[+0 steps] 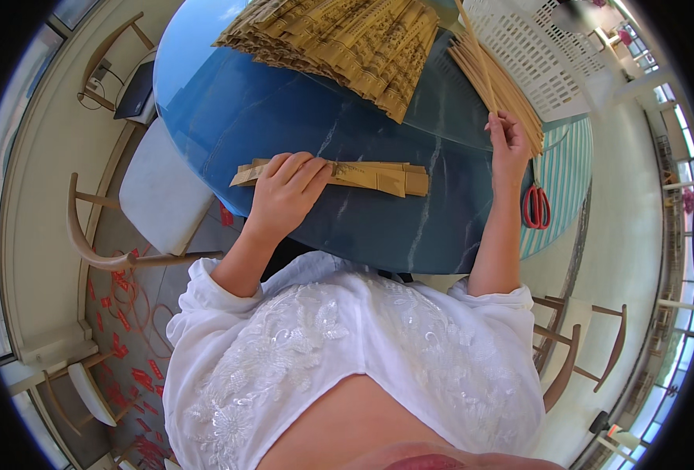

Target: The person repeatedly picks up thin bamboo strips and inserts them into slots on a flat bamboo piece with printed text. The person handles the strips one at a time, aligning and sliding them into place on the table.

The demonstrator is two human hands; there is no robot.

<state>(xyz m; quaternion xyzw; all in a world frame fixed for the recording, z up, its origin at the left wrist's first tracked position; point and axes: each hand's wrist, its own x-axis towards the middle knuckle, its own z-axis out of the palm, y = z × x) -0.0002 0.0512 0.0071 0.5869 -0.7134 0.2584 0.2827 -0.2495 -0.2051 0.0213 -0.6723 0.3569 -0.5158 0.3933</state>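
Observation:
My left hand (284, 192) lies over a small stack of long gold-brown paper strips (378, 178), fingers curled round its left part. The strips lie flat on the dark blue marbled table (347, 227), near its front edge. At the right, my right hand (510, 145) pinches the near end of a thin wooden stick (478, 55), which points away and up to the left. A bundle of similar sticks (519, 98) lies just beyond and beside that hand. Farther back sits a large heap of printed, folded gold paper strips (339, 51).
A white perforated plastic basket (531, 55) stands tilted at the far right. Red-handled scissors (536, 205) lie right of my right forearm, by a ribbed pale green surface (570, 176). Wooden chairs (96, 235) are at the left; red scraps (143, 380) litter the floor.

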